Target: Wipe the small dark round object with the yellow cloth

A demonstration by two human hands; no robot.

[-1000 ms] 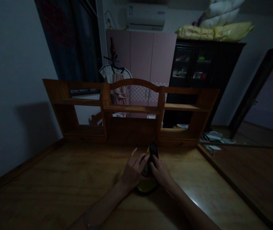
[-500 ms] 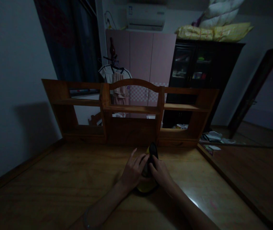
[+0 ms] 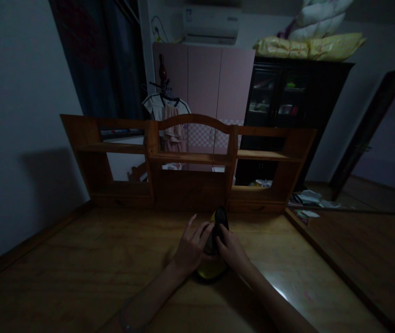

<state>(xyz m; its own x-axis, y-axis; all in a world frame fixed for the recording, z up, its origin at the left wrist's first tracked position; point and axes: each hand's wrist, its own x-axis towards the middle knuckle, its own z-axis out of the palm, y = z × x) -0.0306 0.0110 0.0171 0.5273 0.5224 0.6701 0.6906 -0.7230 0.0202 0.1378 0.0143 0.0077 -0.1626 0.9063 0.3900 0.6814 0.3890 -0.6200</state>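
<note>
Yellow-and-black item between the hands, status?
Left hand and right hand both on yellow-and-black item. Item partly hidden, too dark for detail. Wooden shelf unit beyond.

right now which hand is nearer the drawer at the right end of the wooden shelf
Right. The right hand is on the near side of the drawer, toward its left end; the left hand is farther left, on the left side of the yellow-and-black item.

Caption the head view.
Left hand and right hand hold a yellow-and-black, shoe-like item on a wooden desk.
</note>
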